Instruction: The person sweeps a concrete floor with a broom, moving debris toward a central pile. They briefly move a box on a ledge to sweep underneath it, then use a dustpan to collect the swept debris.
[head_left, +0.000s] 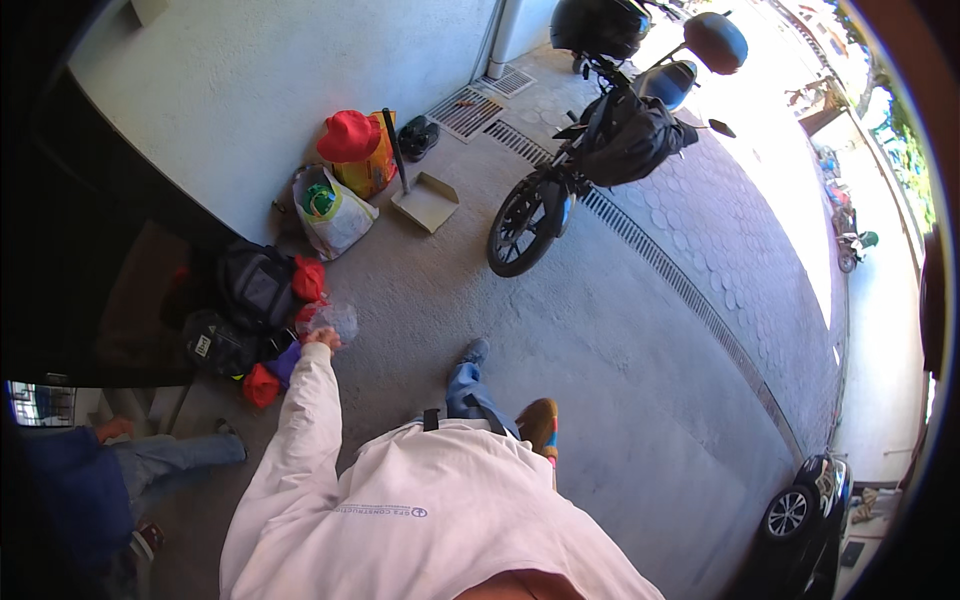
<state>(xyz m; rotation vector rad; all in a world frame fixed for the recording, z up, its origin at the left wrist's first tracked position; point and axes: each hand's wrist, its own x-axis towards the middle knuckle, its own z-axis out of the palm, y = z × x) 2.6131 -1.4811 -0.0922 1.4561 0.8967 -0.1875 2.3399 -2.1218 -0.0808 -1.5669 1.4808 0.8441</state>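
My left hand (322, 338) reaches out at the end of a pale long sleeve, its fingers closed on a clear plastic item (340, 318), bag or container I cannot tell. Just beyond and beside it lie a red bundle (309, 278), a black backpack (262, 284) and a dark bag (222, 345) with a white label. A purple cloth item (284, 364) and another red item (261, 386) rest nearer to me, left of my forearm. My right hand does not show.
By the wall stand a white sack (340, 222), a yellow-orange bag (376, 165) topped with a red hat (349, 136), a dustpan (427, 203) and dark shoes (419, 138). A motorcycle (560, 190) is parked ahead. Another person (150, 465) is at left; a black car (815, 520) at right.
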